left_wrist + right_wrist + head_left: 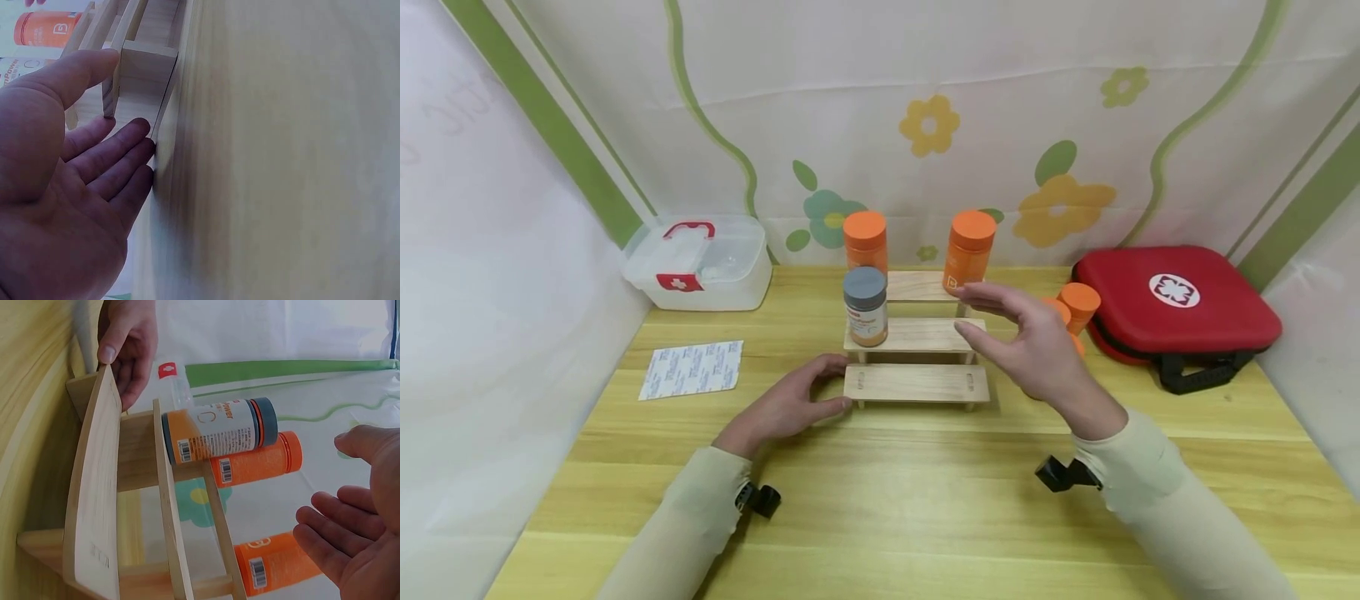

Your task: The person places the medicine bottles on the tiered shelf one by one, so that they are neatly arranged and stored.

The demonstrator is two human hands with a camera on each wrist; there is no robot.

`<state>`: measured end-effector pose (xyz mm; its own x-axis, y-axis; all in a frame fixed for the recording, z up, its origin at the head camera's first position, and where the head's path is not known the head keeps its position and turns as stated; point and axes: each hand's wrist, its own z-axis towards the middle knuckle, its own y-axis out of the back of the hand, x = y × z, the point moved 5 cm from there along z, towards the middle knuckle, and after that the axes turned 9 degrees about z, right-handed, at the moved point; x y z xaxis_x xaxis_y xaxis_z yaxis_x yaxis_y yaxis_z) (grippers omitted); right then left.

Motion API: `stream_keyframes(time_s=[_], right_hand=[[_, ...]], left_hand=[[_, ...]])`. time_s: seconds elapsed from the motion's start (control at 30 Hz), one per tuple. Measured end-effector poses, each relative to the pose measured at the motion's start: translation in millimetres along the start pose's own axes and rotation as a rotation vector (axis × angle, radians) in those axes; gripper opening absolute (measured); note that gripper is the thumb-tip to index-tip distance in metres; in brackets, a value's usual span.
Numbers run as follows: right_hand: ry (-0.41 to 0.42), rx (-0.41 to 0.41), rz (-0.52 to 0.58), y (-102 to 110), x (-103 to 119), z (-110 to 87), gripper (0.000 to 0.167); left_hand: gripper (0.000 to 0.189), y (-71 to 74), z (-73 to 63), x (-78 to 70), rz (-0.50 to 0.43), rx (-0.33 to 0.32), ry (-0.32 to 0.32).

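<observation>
A three-tier wooden display rack stands on the table. My left hand holds the left end of its lowest tier, thumb at the front edge and index finger at the back, as the left wrist view shows. A grey-capped supplement bottle is upright at the left of the middle tier. On the top tier stand a left orange bottle, partly hidden behind the grey-capped one, and a right orange bottle. My right hand hovers right of the rack near the right orange bottle, fingers spread and holding nothing.
More orange bottles cluster behind my right hand, partly covered by it. A red first-aid case lies at the back right. A clear medicine box sits at the back left, with a printed blister sheet in front.
</observation>
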<state>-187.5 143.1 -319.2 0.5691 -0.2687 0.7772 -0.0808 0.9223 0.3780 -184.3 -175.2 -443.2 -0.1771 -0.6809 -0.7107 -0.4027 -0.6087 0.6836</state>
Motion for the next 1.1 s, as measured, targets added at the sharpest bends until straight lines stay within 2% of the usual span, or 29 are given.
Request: stream_keyframes(time_s=[0.17,0.37,0.7,0.87,1.1], right_hand=[[0.049,-0.023,-0.013,14,1,-7.7,0.049],[0.055,-0.041,-0.057,29,-1,-17.7,0.052],[0.092,-0.024,-0.146,41,-5,-38.3,0.053],[0.081,-0.026,-0.195,51,-6,-47.9,0.056],[0.043,-0.024,-0.26,66,-9,-60.4,0.06]], left_hand=[[0.064,-0.4,0.4,-0.1,0.009,-0.003,-0.002],[0.065,0.1,1.7,-1.7,0.009,-0.009,-0.008],[0.066,0.4,0.5,-1.1,0.044,-0.011,-0.023],[0.065,-0.8,0.2,-2.3,0.035,-0.006,-0.032],[0.067,-0.3,-1.3,-1.5,0.028,-0.011,-0.007]])
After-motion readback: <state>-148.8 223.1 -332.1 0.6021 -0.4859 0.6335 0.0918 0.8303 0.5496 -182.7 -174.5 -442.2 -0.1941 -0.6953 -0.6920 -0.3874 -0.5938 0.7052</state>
